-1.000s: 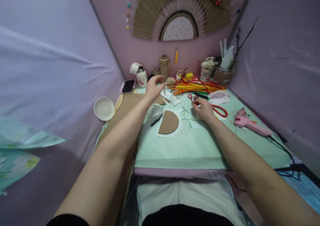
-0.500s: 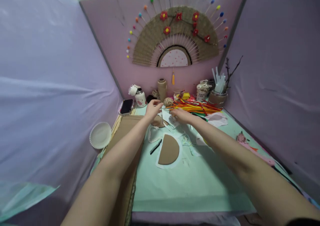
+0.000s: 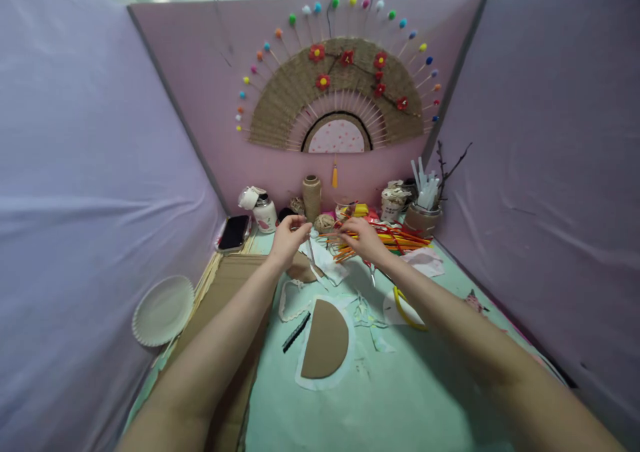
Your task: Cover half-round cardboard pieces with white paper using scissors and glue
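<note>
Strip [image 3: 311, 251] hangs at six o'clock from the left hand [image 3: 287, 244], fingers pinching its top, long axis nearly upright, while the right hand [image 3: 365, 238] is farther off at three o'clock, fingers bunched, holding what I cannot tell.

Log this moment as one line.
left hand: pinching thin pale item | right hand: beside orange strips, grip unclear | table: brown semicircle on white paper, dark stick nearby

Brown half-round cardboard piece [image 3: 326, 339]: matt, smooth
Tall brown twine spool [image 3: 311, 202] beyond the cardboard piece: rough, fibrous
Black rectangular phone [image 3: 234, 233] beyond it, leftward: glossy
</note>
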### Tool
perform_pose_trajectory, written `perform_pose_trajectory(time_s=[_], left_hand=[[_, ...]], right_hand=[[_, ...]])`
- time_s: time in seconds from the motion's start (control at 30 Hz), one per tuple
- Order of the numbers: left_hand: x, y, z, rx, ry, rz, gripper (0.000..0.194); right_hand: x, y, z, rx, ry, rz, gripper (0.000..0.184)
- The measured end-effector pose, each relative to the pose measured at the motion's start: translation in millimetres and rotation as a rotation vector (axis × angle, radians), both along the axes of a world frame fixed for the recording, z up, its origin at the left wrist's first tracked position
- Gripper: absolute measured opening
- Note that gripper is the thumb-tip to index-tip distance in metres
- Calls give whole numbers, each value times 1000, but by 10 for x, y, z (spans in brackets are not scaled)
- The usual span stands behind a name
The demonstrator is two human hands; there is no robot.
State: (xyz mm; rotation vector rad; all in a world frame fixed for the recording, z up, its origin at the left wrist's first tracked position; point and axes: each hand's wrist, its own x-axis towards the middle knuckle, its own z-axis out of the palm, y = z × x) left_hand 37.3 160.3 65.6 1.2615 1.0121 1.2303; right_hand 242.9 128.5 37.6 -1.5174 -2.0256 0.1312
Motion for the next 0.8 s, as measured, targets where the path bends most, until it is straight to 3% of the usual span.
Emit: perform_pose_trajectory(time_s=[0.13, 0.3, 0.37, 0.47, 0.6, 0.7, 0.8], left_hand=[[511, -113, 80, 152, 55, -139, 25], [1526, -267, 196, 341, -24, -422, 29], [1920, -259, 247, 437, -79, -429, 27], [2357, -147, 266, 585, -71, -330, 22], [2580, 146, 200, 578, -45, -204, 21], [2510, 364, 164, 503, -36, -91, 18], [2320, 452, 121, 477, 40, -71, 19]], right_hand=[[319, -338, 69, 103, 216, -256, 33], [1079, -706, 313, 257, 325, -556, 31], [1435, -814, 425, 311, 330, -702, 29], [1864, -948, 500, 304, 269, -827, 28], [2112, -1108, 388, 196, 237, -808, 28], [2133, -1198, 247, 97, 237, -783, 28], [2103, -1191, 150, -74, 202, -685, 22]])
